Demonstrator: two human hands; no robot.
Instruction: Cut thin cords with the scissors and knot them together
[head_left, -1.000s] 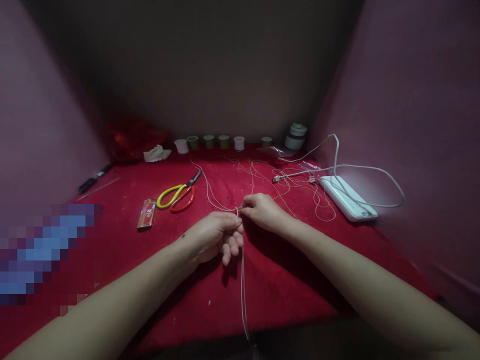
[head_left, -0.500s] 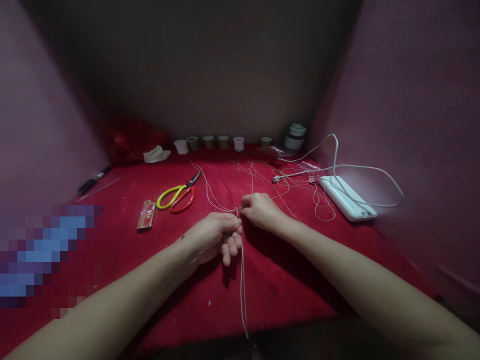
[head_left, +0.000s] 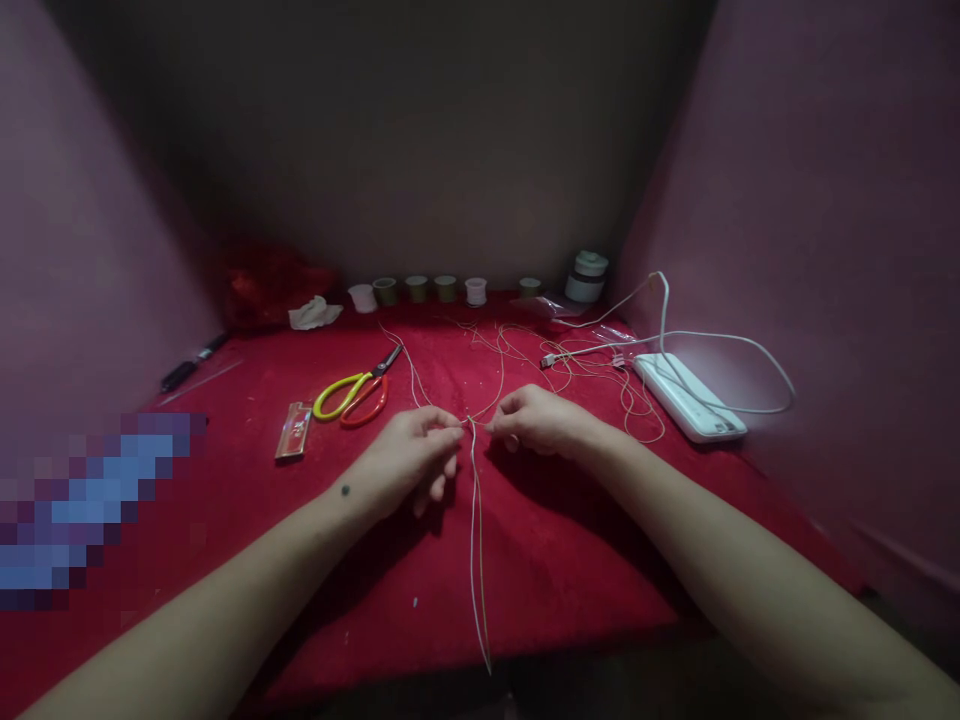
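Observation:
Thumb and index finger of my left hand (head_left: 424, 450) pinch a thin cord just left of a small knot (head_left: 470, 420). On the knot's other side, my right hand (head_left: 529, 420) pinches a cord end between its fingertips. Between the hands, a white and a tan cord (head_left: 475, 560) run from the knot toward the table's front edge. A pale cord (head_left: 412, 365) loops away behind my left hand, and a tan cord (head_left: 501, 375) curves back behind the knot. Scissors (head_left: 352, 395) with one yellow and one red handle lie beyond my left hand.
A small clear-and-orange packet (head_left: 293, 432) lies left of the scissors. Several thread spools (head_left: 416, 289) and a lidded jar (head_left: 586, 277) line the back. Loose tan cord (head_left: 634, 400) tangles at right beside a white power bank (head_left: 690, 400) and its white cable (head_left: 750, 340). Everything rests on red cloth (head_left: 360, 620).
My hands have moved apart, to either side of the knot. The left hand shifted left, off the hanging cords, and the cord between the hands is drawn out sideways.

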